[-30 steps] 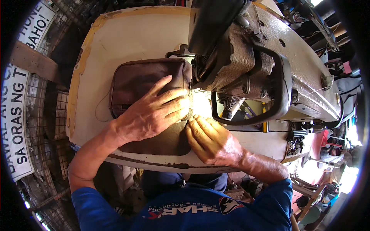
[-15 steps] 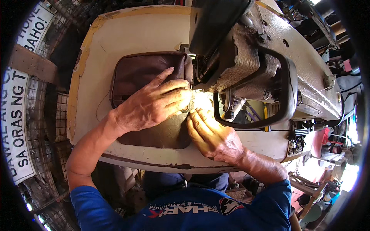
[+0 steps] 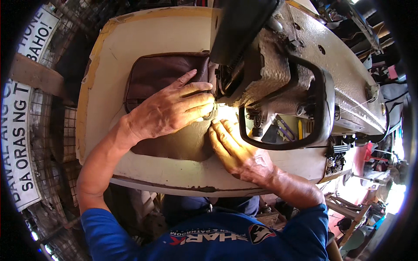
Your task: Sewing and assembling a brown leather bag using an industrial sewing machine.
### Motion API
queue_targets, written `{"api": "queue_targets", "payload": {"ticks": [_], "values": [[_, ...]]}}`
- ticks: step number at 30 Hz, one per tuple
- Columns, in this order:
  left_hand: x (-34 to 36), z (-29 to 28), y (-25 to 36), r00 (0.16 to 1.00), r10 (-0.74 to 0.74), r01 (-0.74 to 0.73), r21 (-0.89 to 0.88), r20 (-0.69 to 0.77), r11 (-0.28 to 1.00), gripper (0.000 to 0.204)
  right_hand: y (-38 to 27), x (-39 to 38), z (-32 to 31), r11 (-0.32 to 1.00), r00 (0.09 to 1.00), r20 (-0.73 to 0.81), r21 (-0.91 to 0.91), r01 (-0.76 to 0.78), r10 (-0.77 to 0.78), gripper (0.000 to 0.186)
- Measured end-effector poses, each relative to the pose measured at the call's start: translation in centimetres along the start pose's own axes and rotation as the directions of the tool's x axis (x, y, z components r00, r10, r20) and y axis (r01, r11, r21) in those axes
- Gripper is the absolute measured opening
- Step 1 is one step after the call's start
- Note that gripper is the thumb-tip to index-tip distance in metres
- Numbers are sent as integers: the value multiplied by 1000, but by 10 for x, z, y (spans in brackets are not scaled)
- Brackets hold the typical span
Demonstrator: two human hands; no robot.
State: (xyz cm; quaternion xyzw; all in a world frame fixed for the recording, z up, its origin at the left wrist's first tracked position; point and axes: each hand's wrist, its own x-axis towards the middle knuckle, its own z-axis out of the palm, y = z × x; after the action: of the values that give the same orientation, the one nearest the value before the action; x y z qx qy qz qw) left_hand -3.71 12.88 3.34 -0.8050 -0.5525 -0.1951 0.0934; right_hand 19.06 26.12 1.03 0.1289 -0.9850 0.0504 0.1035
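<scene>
A dark brown leather piece (image 3: 183,141), shaped like a flat pouch with a seamed rim, lies on the pale sewing machine table (image 3: 124,37). Its right edge sits at the brown sewing machine (image 3: 270,56), under the lit needle area. My left hand (image 3: 170,108) rests on the leather, fingers stretched and spread, the fingertips close to the presser parts. A small ring-like metal part (image 3: 210,115) shows beside them. At the leather's right edge, my right hand (image 3: 239,152) lies with its fingers extended side by side; its thumb is hidden.
A black-framed mirror (image 3: 326,104) juts out right of the needle area, above my right hand. Tools, one a yellow-handled item (image 3: 300,129), appear within its frame. A thread-winding mechanism (image 3: 335,156) sits at the table's right end. Wire mesh (image 3: 48,135) stands at the left.
The leather has shifted a little away from me along the machine, its near edge now farther from the table's front. Both hands have moved slightly with it.
</scene>
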Motion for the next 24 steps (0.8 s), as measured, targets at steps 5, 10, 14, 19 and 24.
{"api": "queue_targets", "payload": {"ticks": [5,10,14,19,24], "values": [[3,-5,13,994,-107,107,-74,8,991,31,3,-1,0,999,997,-64,-16,52,-53,49],[0,9,22,985,-169,168,17,34,986,29,6,-1,0,994,991,-93,-49,96,-100,47],[-5,18,18,992,-114,117,73,-45,990,28,10,2,2,989,981,-135,-76,129,-138,43],[-2,12,19,990,-130,132,31,-55,991,27,10,2,6,987,999,-44,158,15,-8,43],[-6,14,10,995,-95,95,2,-19,995,29,9,0,16,973,999,18,230,-30,26,30]]}}
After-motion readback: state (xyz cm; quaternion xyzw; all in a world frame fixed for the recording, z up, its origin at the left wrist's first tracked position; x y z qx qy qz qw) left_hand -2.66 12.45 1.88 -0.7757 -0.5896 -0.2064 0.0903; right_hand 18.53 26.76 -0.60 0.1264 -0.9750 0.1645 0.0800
